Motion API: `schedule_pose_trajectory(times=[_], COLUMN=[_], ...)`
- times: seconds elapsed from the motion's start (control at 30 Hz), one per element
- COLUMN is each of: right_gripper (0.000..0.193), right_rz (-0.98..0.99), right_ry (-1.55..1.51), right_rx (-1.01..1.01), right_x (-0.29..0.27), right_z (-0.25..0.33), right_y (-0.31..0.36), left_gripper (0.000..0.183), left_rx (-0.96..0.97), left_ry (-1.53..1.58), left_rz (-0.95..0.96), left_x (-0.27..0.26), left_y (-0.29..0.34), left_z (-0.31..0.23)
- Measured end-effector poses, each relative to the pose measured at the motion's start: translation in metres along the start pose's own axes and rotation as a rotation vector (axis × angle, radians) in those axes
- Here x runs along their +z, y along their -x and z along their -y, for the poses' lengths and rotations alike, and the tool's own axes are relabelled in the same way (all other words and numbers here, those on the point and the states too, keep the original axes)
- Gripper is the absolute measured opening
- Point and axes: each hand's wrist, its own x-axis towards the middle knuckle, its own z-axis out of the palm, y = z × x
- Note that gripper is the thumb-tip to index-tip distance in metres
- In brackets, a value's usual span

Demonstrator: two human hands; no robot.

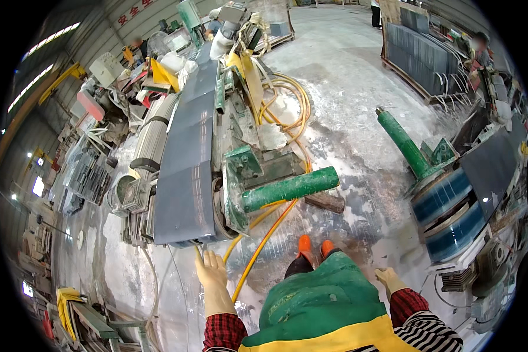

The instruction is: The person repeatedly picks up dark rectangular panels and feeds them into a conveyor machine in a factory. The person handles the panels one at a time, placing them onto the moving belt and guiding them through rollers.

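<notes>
Green apron (pixel 320 302) nearest cam. We note row of dk grey slabs (pixel 185 164) L of ctr, green cyl. (pixel 290 189) just R of its near end. L hand (pixel 213 276) at same end, fingers extended, slightly spread, contact unclear; R hand (pixel 389 279) well apart, fingers' state we can't tell.

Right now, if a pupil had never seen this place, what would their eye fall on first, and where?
Probably the long row of glossy dark grey slabs, running up the picture left of centre, with the person's left hand just below its near end. Next comes the thick green cylinder jutting rightward beside that end, then the bright orange footwear on the floor beneath it in the picture.
</notes>
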Motion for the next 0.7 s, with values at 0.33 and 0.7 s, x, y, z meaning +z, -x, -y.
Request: schedule_pose_trajectory(times=[0.33,0.7], right_gripper=[0.038,0.037], right_rz=[-0.079,-0.107], right_ry=[-0.199,-0.332], right_rx=[0.13,0.104], right_x=[-0.01,0.006], right_z=[-0.051,-0.029], right_y=[-0.009,-0.015], left_gripper=[0.07,0.075], left_rx=[0.094,0.152], left_ry=[-0.04,-0.101], left_rz=[-0.042,-0.177], left_x=[0.048,0.021], left_y=[0.002,-0.052], left_z=[-0.005,-0.044])
